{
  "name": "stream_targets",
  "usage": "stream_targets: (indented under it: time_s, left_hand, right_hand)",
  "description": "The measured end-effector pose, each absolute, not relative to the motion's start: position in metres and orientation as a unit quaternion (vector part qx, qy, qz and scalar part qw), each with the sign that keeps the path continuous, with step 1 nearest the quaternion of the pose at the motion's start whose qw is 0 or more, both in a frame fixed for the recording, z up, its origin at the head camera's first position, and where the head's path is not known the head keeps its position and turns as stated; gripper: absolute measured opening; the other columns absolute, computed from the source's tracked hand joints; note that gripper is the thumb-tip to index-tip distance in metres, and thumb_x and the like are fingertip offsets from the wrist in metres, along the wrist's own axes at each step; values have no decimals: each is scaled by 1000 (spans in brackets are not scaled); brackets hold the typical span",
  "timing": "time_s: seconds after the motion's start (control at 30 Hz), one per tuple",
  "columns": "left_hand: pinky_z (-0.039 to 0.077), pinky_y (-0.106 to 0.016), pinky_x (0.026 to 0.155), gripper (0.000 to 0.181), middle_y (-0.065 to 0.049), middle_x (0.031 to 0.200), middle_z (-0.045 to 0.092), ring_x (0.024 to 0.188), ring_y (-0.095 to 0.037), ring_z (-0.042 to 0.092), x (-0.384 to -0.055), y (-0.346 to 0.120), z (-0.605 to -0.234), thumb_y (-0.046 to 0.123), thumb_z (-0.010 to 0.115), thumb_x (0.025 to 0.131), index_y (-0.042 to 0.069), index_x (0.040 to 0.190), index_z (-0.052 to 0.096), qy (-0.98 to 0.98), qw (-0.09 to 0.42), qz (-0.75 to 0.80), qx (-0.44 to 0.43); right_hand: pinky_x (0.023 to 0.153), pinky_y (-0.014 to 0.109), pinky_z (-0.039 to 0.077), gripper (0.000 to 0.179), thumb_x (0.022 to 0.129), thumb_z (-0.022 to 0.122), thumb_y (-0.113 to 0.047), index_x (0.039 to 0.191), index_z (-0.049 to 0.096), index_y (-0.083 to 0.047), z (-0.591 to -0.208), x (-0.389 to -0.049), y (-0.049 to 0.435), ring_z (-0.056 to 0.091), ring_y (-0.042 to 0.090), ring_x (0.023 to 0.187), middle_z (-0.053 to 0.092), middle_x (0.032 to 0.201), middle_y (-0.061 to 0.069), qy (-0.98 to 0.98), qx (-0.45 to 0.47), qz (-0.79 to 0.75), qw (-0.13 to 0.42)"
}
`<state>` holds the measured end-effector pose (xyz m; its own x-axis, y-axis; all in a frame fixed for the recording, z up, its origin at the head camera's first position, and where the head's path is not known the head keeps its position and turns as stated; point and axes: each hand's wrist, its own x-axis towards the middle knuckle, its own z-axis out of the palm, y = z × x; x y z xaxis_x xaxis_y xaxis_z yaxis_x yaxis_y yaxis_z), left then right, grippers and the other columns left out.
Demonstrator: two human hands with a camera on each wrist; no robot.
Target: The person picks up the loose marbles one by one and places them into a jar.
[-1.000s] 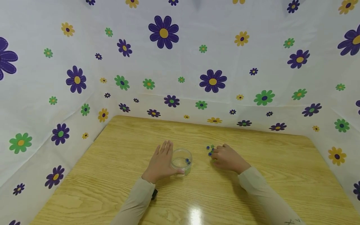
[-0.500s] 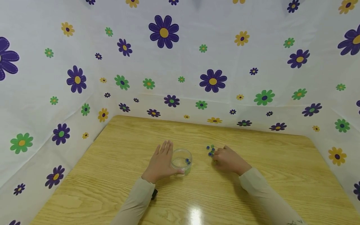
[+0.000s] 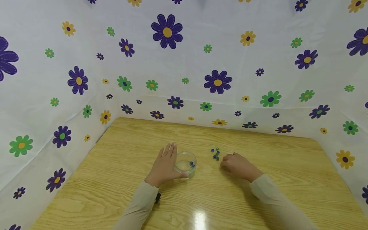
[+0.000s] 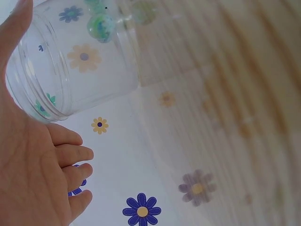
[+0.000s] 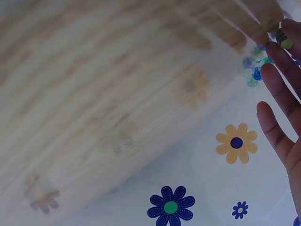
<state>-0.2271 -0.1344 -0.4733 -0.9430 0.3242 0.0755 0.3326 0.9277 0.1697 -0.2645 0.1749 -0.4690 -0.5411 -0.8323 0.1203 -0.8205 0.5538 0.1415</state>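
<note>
My left hand rests against the left side of a clear, round plastic jar, fingers straight and thumb across its near side. A few blue and green glass marbles lie inside; the left wrist view shows a swirled green marble through the jar wall. Low over the table, right of the jar, my right hand pinches a yellow-green and dark marble between thumb and index finger. The head view hides this held marble. Several blue and green marbles sit just left of my right fingertips.
The wood-grain table is bordered at the back and sides by a white flower-print cloth. A black wrist band shows at my left cuff. Light reflects off the table near its front.
My right hand has drawn back right and slightly nearer, away from the loose marbles, uncovering more of them. The left hand and jar stay put.
</note>
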Motion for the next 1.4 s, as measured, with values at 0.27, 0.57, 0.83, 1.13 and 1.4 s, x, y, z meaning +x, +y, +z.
stream_targets:
  time_s: [0.27, 0.57, 0.83, 1.13, 1.4]
  left_hand:
    - [14, -48, 119, 121, -21, 155, 18, 145, -35, 16, -228, -135, -474, 75, 62, 67, -4, 148, 18, -980, 33, -98, -170]
    - [15, -49, 119, 121, -22, 155, 19, 145, -35, 16, -227, -135, -473, 74, 63, 67, -5, 148, 18, -980, 32, -98, -170]
    - [15, -49, 118, 120, -22, 155, 19, 145, -35, 15, -226, -134, -471, 73, 63, 67, -5, 148, 19, -980, 28, -101, -169]
    - [14, -49, 119, 120, -21, 155, 19, 146, -35, 15, -226, -134, -471, 73, 63, 68, -4, 148, 18, -980, 27, -100, -169]
    - [13, -48, 119, 121, -21, 155, 18, 146, -34, 13, -226, -134, -470, 74, 63, 68, -4, 148, 16, -981, 22, -100, -167]
  right_hand:
    - [67, 33, 50, 14, 77, 76, -16, 91, 73, -14, -468, -262, 180, 62, 15, 80, 67, 85, -2, -878, 470, -52, 72]
    - [64, 30, 46, 12, 78, 75, -16, 89, 71, -13, -467, -258, 182, 59, 14, 77, 66, 83, -2, -870, 481, -71, 82]
    - [66, 32, 47, 9, 78, 74, -16, 86, 70, -13, -468, -257, 183, 60, 14, 76, 66, 81, -2, -870, 480, -68, 90]
    - [64, 31, 46, 9, 78, 75, -19, 82, 70, -13, -470, -259, 183, 59, 14, 72, 66, 77, -2, -865, 482, -81, 115]
    - [64, 31, 45, 13, 76, 77, -22, 82, 69, -15, -471, -261, 187, 58, 14, 73, 66, 79, -3, -853, 487, -100, 158]
